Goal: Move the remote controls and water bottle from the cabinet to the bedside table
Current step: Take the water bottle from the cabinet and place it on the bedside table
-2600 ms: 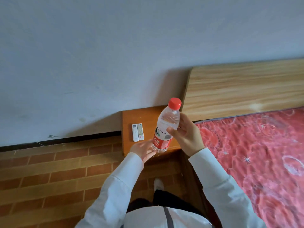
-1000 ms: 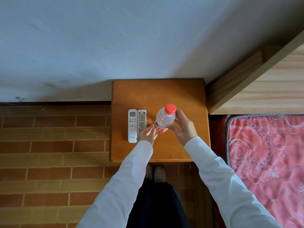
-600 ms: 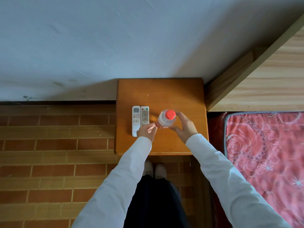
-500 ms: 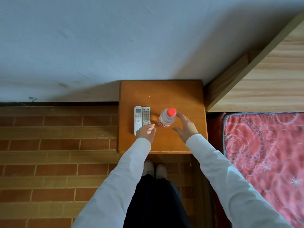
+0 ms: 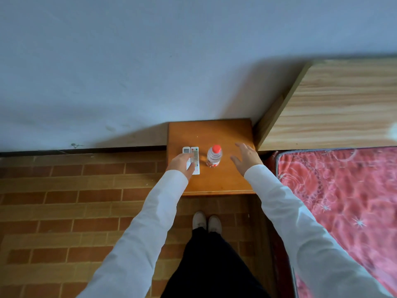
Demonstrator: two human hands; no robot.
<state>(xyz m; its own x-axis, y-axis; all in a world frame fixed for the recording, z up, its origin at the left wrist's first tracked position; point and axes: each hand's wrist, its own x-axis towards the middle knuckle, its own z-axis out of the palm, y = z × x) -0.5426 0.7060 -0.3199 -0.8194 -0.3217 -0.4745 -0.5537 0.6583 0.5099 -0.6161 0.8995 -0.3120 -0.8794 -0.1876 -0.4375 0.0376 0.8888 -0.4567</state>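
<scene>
While bottle (image 5: 214, 156) stands on bedside table (image 5: 227, 179), right hand (image 5: 246, 157) spread; left hand (image 5: 182, 164) flat on remotes (image 5: 194, 153).

head view looks down at the small orange wooden desk (image 5: 227, 179) against a pale wall (image 5: 150, 61). water bottle (image 5: 214, 157) with red cap stands upright mid-desk, untouched. two white remote controls (image 5: 194, 157) lie side by side just left of it. left hand (image 5: 182, 163) rests its fingers on the remotes. right hand (image 5: 247, 157) hovers spread, right of the bottle, apart from it. red patterned mattress (image 5: 343, 201) and wooden headboard (image 5: 343, 104) at right, brick floor (image 5: 64, 201) below.
</scene>
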